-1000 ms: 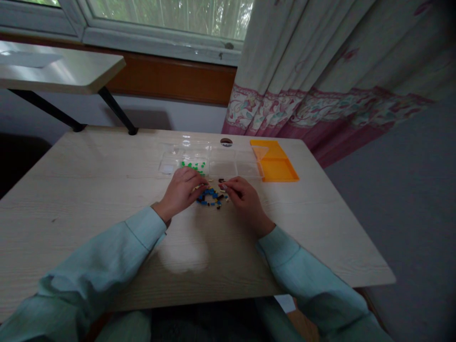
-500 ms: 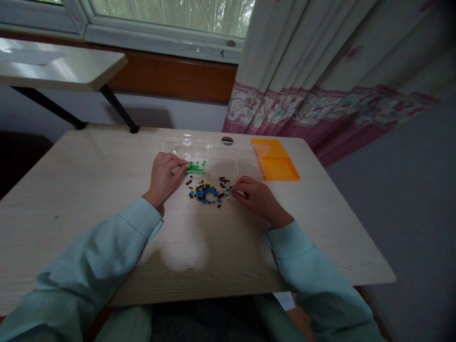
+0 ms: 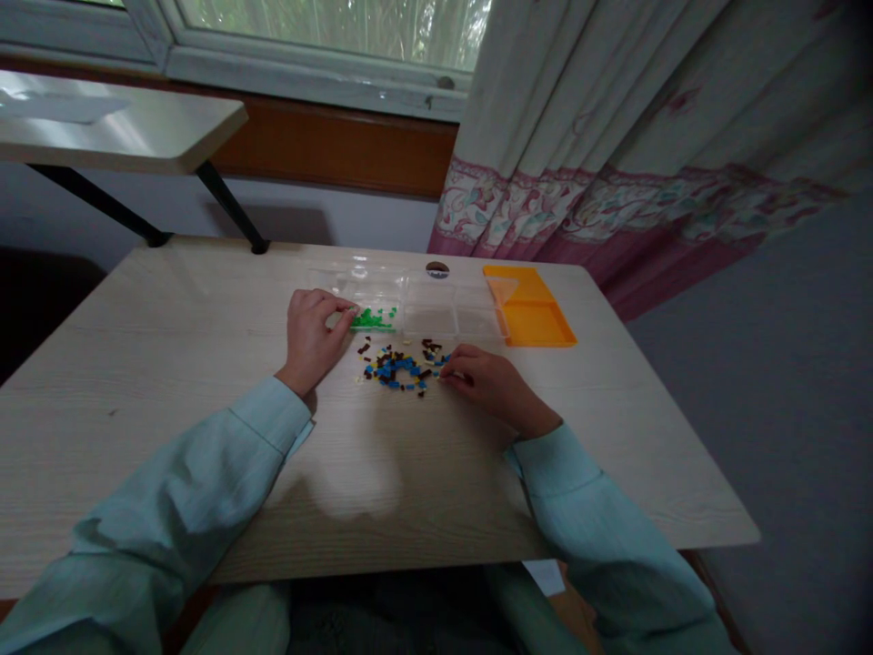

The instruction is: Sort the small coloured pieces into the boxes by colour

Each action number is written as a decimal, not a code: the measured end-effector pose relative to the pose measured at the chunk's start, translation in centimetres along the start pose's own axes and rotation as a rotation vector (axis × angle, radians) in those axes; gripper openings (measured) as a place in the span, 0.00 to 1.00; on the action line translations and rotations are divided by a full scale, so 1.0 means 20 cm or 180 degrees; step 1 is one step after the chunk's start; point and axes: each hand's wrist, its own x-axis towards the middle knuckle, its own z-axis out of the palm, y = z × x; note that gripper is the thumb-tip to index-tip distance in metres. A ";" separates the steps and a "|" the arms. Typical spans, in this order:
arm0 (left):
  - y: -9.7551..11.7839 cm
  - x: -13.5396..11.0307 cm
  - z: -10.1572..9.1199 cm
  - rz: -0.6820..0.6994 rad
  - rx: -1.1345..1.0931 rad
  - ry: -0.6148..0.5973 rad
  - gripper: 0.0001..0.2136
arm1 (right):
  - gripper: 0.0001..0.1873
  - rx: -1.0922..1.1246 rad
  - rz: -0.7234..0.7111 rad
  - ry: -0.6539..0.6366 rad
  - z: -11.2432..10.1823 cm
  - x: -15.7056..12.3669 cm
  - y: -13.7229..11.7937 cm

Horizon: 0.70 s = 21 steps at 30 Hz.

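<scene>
A small heap of tiny blue, brown and cream pieces [image 3: 401, 366] lies in the middle of the pale wooden table [image 3: 170, 364]. Behind it sits a clear compartment box [image 3: 423, 305]; one compartment holds green pieces [image 3: 374, 318]. My left hand [image 3: 312, 332] rests at the box's left front, fingers curled and pinched close to the green pieces. My right hand [image 3: 481, 377] lies on the table at the heap's right edge, fingers curled with their tips among the pieces. What either pinch holds is too small to see.
An orange lid [image 3: 530, 314] lies open at the right end of the clear box. A second table [image 3: 123, 132] stands behind at the left, under a window. A flowered curtain [image 3: 614, 164] hangs at the right. The table's right edge drops to a grey floor.
My left hand left the heap and moved back-left to the compartment with green pieces. My right hand slid slightly right and nearer, staying at the heap's edge. The heap is now uncovered.
</scene>
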 end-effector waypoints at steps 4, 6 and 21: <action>0.00 0.00 0.00 -0.0058 0.0091 0.0017 0.11 | 0.07 -0.0012 0.0019 0.0119 -0.01 0.00 -0.01; -0.01 0.00 0.00 -0.0050 0.0107 0.0028 0.10 | 0.07 -0.0054 0.0010 0.0166 -0.02 0.00 -0.01; -0.02 0.00 0.02 0.0158 0.0129 -0.0033 0.12 | 0.08 -0.0139 -0.0095 0.0428 -0.02 0.00 -0.02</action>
